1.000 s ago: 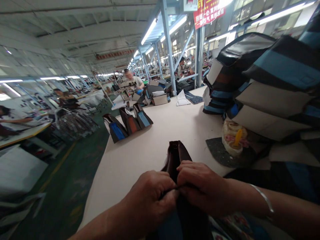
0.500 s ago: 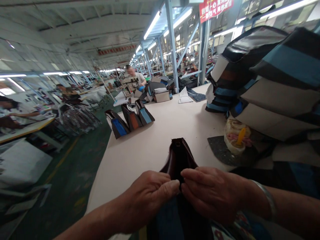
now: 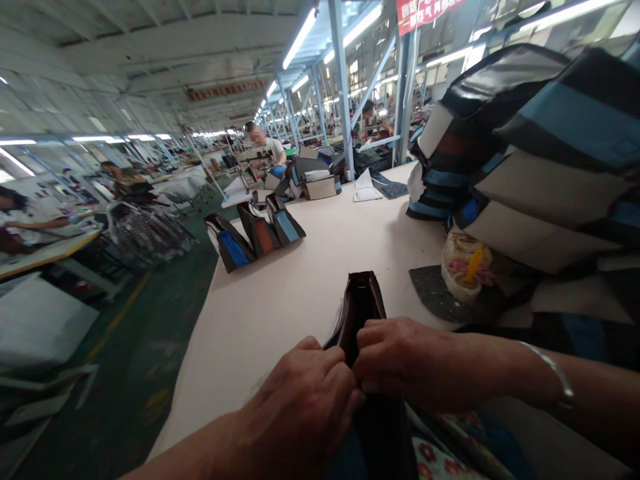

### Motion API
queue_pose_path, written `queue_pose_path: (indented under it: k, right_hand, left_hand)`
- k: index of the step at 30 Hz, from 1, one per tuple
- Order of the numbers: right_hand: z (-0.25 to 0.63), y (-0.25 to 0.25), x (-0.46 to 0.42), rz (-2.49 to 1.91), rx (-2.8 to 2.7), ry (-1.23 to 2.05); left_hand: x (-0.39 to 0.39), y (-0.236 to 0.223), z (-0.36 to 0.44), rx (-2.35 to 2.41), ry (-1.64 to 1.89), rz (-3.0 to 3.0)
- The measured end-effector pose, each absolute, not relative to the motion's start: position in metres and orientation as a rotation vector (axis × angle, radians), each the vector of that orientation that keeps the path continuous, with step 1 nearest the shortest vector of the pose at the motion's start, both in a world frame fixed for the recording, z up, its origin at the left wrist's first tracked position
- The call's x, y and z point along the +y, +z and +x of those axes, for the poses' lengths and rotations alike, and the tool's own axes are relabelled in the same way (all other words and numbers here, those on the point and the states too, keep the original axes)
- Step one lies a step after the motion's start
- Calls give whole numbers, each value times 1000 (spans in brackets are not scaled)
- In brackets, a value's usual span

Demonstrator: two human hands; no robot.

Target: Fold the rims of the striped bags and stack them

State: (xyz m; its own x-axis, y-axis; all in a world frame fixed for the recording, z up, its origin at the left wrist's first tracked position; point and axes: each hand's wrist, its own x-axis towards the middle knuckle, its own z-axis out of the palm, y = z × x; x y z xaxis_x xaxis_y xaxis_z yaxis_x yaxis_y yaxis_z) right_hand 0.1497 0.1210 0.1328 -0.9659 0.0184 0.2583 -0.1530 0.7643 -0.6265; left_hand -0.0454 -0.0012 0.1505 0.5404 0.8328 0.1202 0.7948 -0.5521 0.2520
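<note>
A dark brown bag piece [image 3: 361, 303] stands on edge on the pale table [image 3: 300, 287] right in front of me. My left hand [image 3: 305, 400] and my right hand [image 3: 400, 363] pinch its near edge together, fingertips touching. A thin metal bangle [image 3: 553, 373] sits on my right wrist. The lower part of the piece is hidden under my hands.
A tall pile of striped black, blue and white bags [image 3: 525, 153] fills the right side. A small cup with a yellow stick [image 3: 463, 267] rests on a dark mat beside it. Three upright bag pieces [image 3: 255, 233] stand at the table's left edge. A person [image 3: 265, 147] works far back.
The bag piece's open top has narrowed. Both hands have squeezed closer together on its near edge, the left hand rising slightly.
</note>
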Motion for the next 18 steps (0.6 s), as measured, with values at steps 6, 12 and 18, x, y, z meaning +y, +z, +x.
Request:
queue_pose_path:
  k: [6,12,18]
  right_hand:
    - [148,126,121,231,-2566,1029]
    - [154,122,114,129,-2600,927]
    - [153,108,100,6,-2551,599]
  left_hand:
    - [6,176,-59,1343,324,2064]
    - [4,181,-68,1368,180,2098]
    - [8,166,-58,1342,224,2545]
